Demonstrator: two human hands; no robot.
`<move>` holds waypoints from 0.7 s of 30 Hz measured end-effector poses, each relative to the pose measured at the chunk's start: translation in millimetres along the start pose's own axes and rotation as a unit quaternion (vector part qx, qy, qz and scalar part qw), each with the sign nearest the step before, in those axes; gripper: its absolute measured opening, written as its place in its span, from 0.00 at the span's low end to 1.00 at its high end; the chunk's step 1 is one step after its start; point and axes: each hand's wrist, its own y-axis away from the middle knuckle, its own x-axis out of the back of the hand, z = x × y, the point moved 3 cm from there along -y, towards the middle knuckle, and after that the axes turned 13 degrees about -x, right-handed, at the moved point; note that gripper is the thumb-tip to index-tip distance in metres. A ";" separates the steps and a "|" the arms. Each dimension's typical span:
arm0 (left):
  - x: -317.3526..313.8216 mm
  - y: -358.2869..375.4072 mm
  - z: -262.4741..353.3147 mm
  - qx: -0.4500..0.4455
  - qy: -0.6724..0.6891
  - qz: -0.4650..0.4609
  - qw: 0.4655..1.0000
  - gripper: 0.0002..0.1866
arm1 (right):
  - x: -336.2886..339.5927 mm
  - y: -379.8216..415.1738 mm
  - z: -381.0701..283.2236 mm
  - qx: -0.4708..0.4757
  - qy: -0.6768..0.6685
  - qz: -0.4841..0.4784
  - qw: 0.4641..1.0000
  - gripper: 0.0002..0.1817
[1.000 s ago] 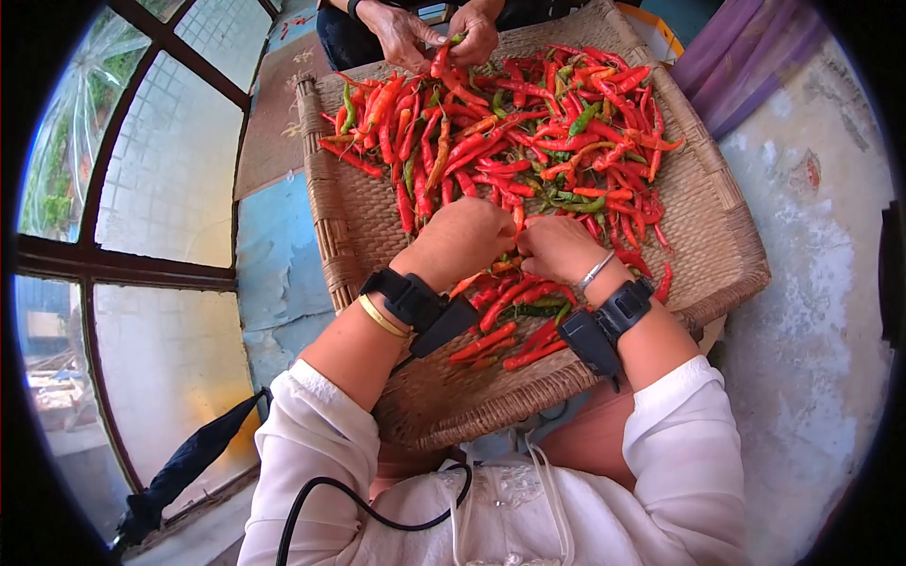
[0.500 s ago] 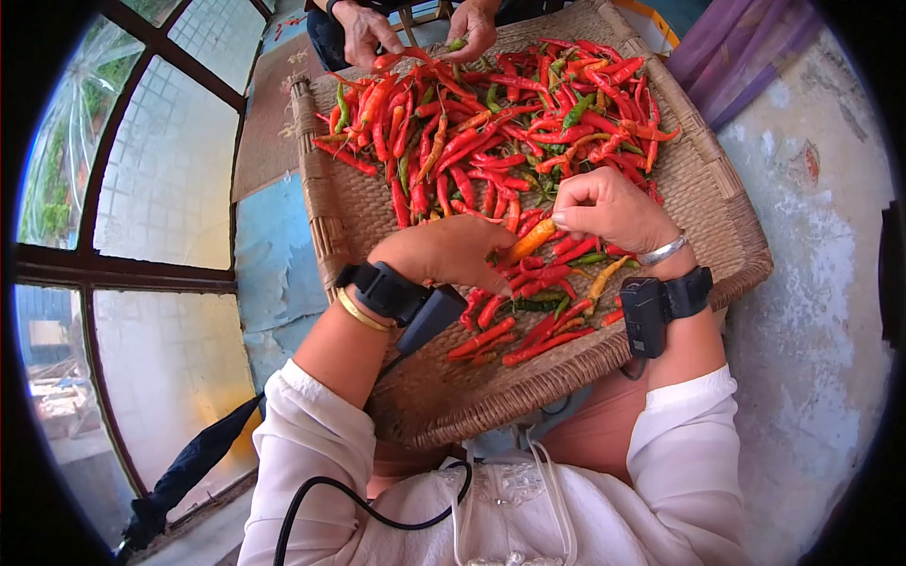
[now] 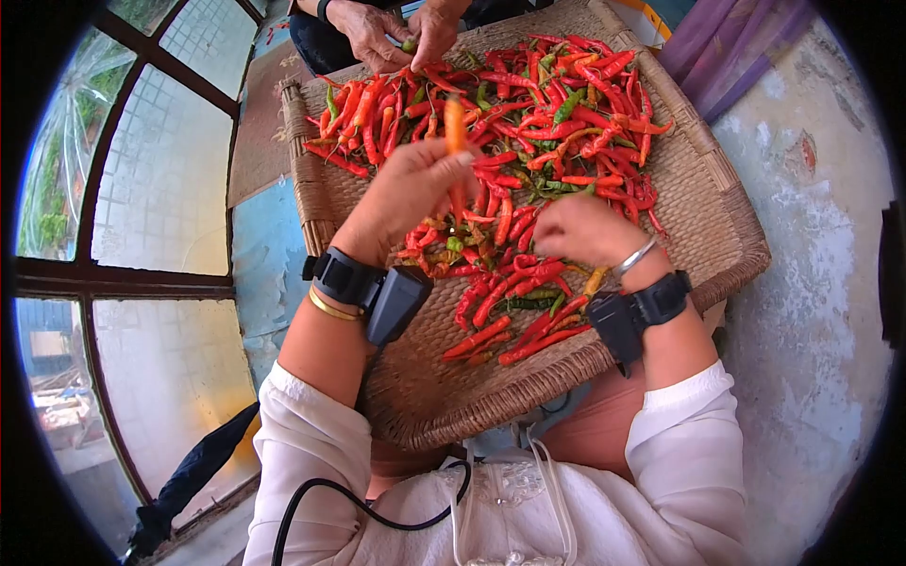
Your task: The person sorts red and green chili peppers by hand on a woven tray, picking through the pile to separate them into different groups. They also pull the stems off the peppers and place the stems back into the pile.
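Note:
My left hand (image 3: 412, 184) is closed on an orange pepper (image 3: 455, 127), which stands upright between thumb and fingers above the pile. To its right, my right hand (image 3: 583, 229) is over the red peppers (image 3: 510, 283) with its fingers curled together; what it holds, if anything, is hidden. Red, green and orange peppers lie across a woven tray (image 3: 722, 212), a large heap at the far side and a smaller group near me.
Another person's hands (image 3: 401, 38) hold a green pepper at the tray's far edge. Windows (image 3: 160, 189) are on the left, with a folded umbrella (image 3: 198, 462) below. A purple curtain (image 3: 727, 57) and a worn wall (image 3: 802, 245) are on the right.
My left hand has moved up and left with the orange pepper, now upright. My right hand has let go of that pepper and shifted slightly down and left. The other person's hands moved left.

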 end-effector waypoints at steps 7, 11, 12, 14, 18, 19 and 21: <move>1.0 -5.5 -20.0 -0.100 -0.184 0.093 0.973 0.18 | -38.0 -3.3 1.7 -0.077 0.322 -0.091 0.939 0.10; -23.6 2.8 -26.5 -0.073 -0.254 -0.087 0.960 0.14 | -37.2 -5.8 -3.5 -0.079 0.327 -0.078 0.939 0.09; -28.4 3.8 -26.4 -0.119 -0.290 -0.124 0.942 0.14 | -29.4 -3.1 -8.4 -0.081 0.284 -0.075 0.952 0.09; -30.6 4.1 -27.6 -0.096 -0.288 -0.132 0.943 0.15 | -18.7 -1.2 -12.0 -0.084 0.244 -0.072 0.963 0.08; -31.0 5.8 -25.7 -0.088 -0.237 -0.122 0.960 0.15 | -2.8 -1.7 -4.3 -0.043 0.038 -0.010 0.998 0.08; -33.0 7.8 -25.7 -0.052 -0.171 -0.137 0.974 0.15 | -2.3 -0.6 -4.3 -0.071 -0.077 -0.052 0.993 0.08; -38.2 9.6 -23.5 -0.113 -0.176 -0.138 0.968 0.14 | -1.3 1.2 -6.6 -0.097 -0.190 -0.094 0.972 0.08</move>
